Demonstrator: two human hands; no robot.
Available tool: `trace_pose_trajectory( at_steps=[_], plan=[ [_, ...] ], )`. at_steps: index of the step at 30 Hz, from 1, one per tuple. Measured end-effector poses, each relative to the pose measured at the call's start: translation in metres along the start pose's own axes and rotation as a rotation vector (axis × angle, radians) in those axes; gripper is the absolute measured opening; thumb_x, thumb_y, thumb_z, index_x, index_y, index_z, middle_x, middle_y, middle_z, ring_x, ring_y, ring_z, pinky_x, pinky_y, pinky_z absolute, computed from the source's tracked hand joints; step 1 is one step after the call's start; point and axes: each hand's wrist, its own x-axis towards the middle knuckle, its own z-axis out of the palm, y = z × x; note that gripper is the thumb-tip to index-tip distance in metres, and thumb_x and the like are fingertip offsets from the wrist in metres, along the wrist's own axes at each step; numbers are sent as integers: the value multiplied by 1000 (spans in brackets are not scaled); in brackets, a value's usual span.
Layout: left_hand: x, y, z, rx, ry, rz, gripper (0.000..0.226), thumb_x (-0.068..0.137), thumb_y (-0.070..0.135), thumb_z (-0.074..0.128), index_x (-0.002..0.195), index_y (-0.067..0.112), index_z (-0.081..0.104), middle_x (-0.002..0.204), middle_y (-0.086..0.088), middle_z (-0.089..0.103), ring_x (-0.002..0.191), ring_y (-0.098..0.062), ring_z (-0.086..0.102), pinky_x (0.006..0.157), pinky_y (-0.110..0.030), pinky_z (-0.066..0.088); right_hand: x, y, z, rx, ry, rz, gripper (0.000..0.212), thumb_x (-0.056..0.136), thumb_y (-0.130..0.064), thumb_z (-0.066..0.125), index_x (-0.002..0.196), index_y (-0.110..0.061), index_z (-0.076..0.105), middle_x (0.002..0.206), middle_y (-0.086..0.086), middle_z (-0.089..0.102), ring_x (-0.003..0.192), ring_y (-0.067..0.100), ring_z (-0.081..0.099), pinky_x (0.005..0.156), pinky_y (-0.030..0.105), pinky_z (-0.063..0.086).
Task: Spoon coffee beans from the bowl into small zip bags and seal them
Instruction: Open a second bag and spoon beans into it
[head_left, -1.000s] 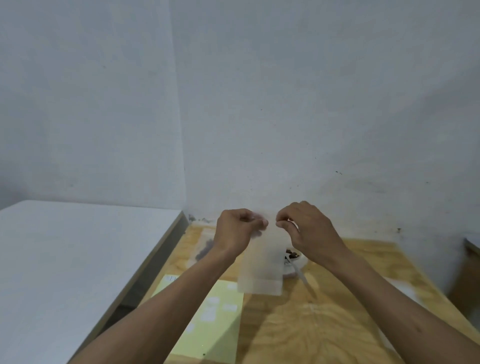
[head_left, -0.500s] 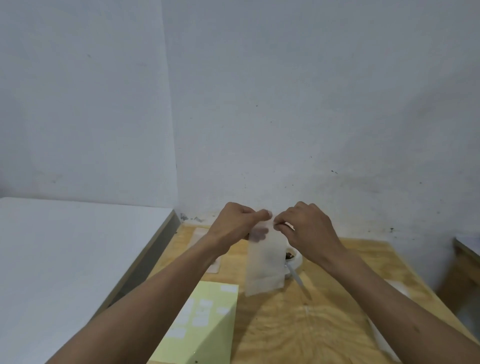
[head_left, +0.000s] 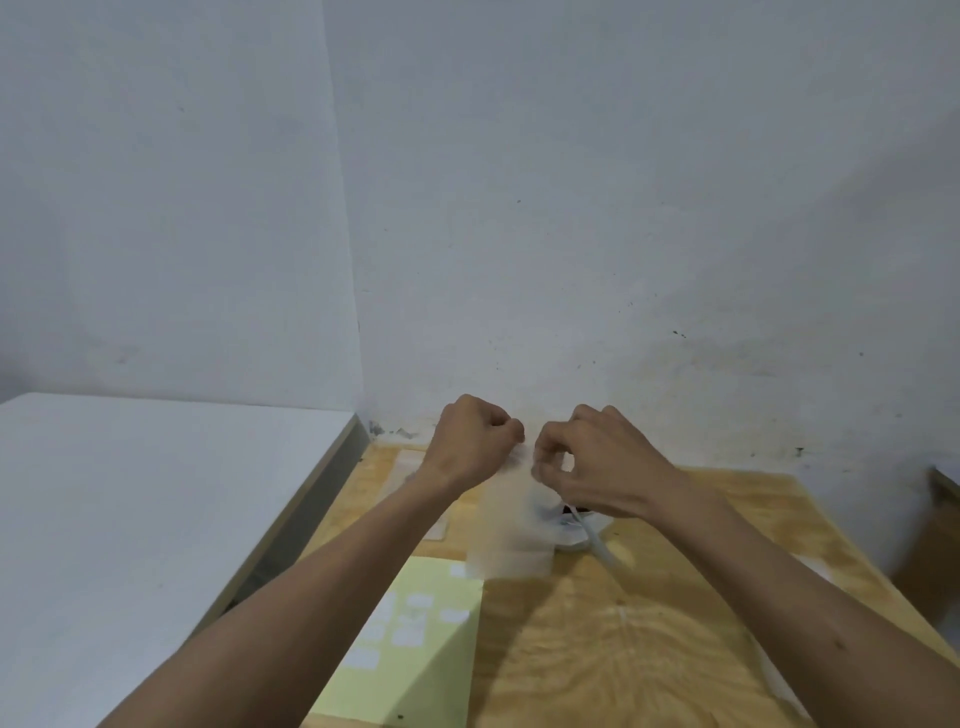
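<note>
The wooden counter sits in a corner of pale walls, with a white surface alongside at my left. On the counter near me lies a yellow-green sheet bearing small white labels. Farther back on the left lies a flat clear item, too blurred to identify. The white bowl stands behind the bag; my right wrist and the bag cover most of it, so only a dark patch of beans shows. A pale spoon handle leans out of the bowl toward me.

I hold the translucent zip bag in the air above the counter, in front of the bowl. Its long axis runs vertically, mouth up, bottom edge hanging free. My left hand is curled closed, pinching the top edge at the left. My right hand pinches the top edge at the right between thumb and forefinger, other fingers loosely curled. The bag appears empty, though blur limits certainty.
</note>
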Motion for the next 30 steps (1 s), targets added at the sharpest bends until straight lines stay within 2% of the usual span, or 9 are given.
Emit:
trace_pose_trajectory(
  at_steps=[3,6,9,12,15,19,22,26,30],
  plan=[
    [-5,3,0,-196,-75,-41,34,102,33,58,90,9,79,82,-5,77,71,-19,71,71,-33,60,2,2,-1,43,-26,63,20,92,-41,62,91,-25,75,81,-8,72,90,13,54,82,32,39],
    [-11,3,4,-260,-52,-84,44,105,49,42,119,17,70,115,-5,73,104,-21,67,96,-41,52,0,5,-1,209,58,223,18,90,-33,65,81,-26,80,75,-7,76,74,12,68,72,35,55],
    [-25,0,8,-35,-158,58,60,97,43,56,151,22,39,148,2,48,131,-15,46,100,-30,36,0,13,-2,377,14,372,16,89,-32,68,77,-28,78,76,-9,76,73,9,72,75,35,59],
    [-29,-5,15,324,-242,234,106,69,60,71,152,13,25,145,-2,41,135,-21,36,101,-29,28,-1,12,-7,633,-79,421,14,90,-28,71,79,-22,77,81,-3,78,73,10,76,70,31,55],
    [-19,-17,24,527,-229,269,136,58,73,78,157,11,9,147,-4,30,142,-21,22,122,-45,7,-3,4,-13,813,-123,481,18,90,-25,65,90,-12,79,88,2,79,71,17,74,65,30,45],
    [-11,-27,30,484,-90,369,118,58,76,76,146,12,30,135,1,37,134,-20,30,122,-41,3,-3,6,-15,1129,-174,514,24,85,-4,47,89,3,69,106,1,78,86,32,78,46,23,37],
    [-7,-24,29,469,-68,449,103,60,71,77,134,11,39,120,4,38,112,-14,30,113,-33,15,-5,13,-12,1097,-180,470,20,85,9,42,84,12,62,86,-4,76,86,29,78,39,21,29],
    [-2,-22,29,435,-75,461,89,65,61,85,129,14,44,117,8,43,106,-14,37,98,-27,28,-6,19,-7,961,-176,387,11,87,-13,76,95,-6,79,84,4,70,71,11,60,48,22,41],
    [0,-22,32,497,-107,440,70,70,56,81,115,15,47,106,4,54,91,-19,49,79,-31,33,-5,19,-2,958,-207,398,21,82,-30,83,95,-15,80,89,5,73,73,10,60,55,25,46]
  ],
)
